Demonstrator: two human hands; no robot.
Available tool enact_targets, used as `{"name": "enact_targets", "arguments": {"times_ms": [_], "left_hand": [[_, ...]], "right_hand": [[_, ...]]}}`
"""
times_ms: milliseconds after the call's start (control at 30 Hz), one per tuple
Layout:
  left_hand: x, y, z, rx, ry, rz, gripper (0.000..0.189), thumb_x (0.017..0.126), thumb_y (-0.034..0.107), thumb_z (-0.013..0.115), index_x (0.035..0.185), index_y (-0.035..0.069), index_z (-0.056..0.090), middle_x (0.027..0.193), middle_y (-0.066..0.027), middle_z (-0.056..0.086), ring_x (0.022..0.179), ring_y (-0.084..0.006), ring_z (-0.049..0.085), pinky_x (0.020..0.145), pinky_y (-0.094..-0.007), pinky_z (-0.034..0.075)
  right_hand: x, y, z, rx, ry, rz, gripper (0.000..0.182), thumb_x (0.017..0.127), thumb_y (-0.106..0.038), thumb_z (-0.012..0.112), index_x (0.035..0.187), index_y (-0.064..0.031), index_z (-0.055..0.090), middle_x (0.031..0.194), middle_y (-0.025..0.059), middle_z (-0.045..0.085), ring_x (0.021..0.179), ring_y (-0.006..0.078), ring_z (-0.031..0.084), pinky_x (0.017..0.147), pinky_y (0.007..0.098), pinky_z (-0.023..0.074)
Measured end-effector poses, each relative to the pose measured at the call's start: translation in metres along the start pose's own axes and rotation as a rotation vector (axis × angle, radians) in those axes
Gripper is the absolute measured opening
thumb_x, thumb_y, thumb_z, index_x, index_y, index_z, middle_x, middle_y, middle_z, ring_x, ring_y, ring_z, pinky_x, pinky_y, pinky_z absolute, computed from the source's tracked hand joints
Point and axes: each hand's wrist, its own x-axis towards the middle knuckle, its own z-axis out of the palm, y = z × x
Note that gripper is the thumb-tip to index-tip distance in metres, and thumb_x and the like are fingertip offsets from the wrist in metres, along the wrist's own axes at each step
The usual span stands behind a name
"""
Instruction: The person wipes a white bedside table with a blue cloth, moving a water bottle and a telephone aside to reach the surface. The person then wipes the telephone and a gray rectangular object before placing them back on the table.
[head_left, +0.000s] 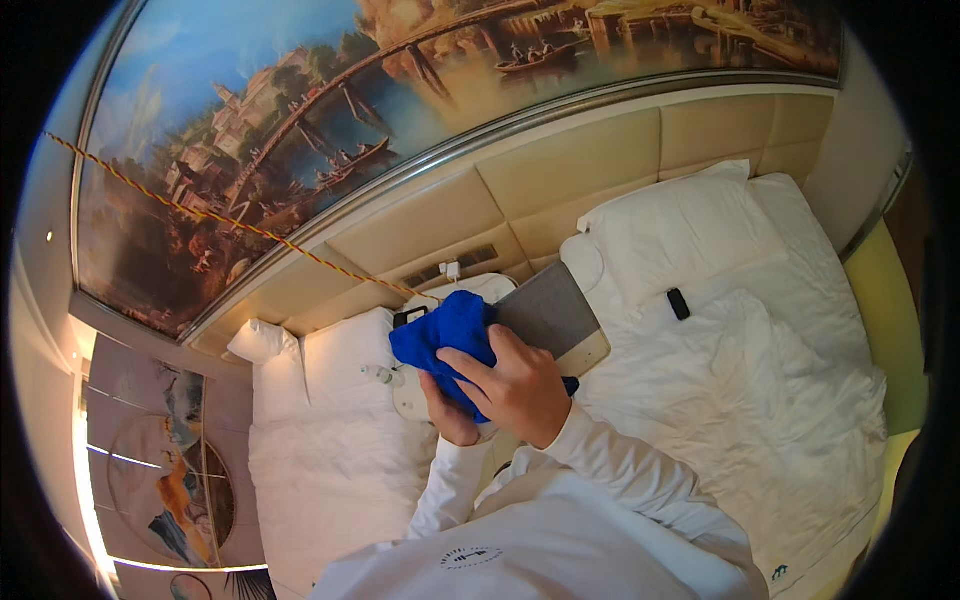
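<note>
A bright blue cloth (465, 330), fuzzy like a towel, is bunched between my two hands in front of my chest. From below, my left hand (450, 412) grips its lower part with the thumb up along the near side. My right hand (525, 382) lies over the cloth from the right, fingers pressed on its face. Whether the folds wrap anything is hidden. A twisted red and yellow cord (247, 229) runs from the upper left to the cloth's top edge; its end there is unclear. Just beyond my right hand is a flat grey and beige rectangular item (551, 311).
A white bedside table (412, 401) between two beds bears a clear plastic bottle (381, 373) and a black-edged device (412, 316). A white charger (450, 270) sits at the wall sockets. On the right bed's rumpled duvet (720, 382) lies a small black object (678, 304).
</note>
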Motion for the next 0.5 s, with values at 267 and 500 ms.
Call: {"name": "enact_targets", "arguments": {"times_ms": [267, 500], "left_hand": [[0.03, 0.027, -0.011, 0.32, 0.167, 0.078, 0.052, 0.1, 0.046, 0.041, 0.128, 0.004, 0.051, 0.129, -0.0054, 0.053, 0.118, -0.0161, 0.049, 0.104, -0.0311, 0.035], [0.052, 0.031, -0.041, -0.1, -0.067, -0.12, 0.069, 0.097, 0.059, 0.036, 0.133, 0.002, 0.047, 0.127, -0.009, 0.057, 0.117, -0.0217, 0.053, 0.103, -0.0342, 0.039]], "right_hand": [[0.026, 0.046, -0.022, -0.241, 0.337, 0.206, 0.025, 0.08, -0.018, 0.073, 0.104, -0.0141, 0.069, 0.085, 0.0165, 0.06, 0.067, 0.0328, 0.06, 0.056, 0.0392, 0.0508], [0.006, -0.042, 0.065, -0.155, 0.055, 0.06, 0.032, 0.075, -0.019, 0.075, 0.106, -0.0207, 0.069, 0.077, 0.0086, 0.05, 0.066, 0.0267, 0.059, 0.053, 0.0374, 0.0495]]}}
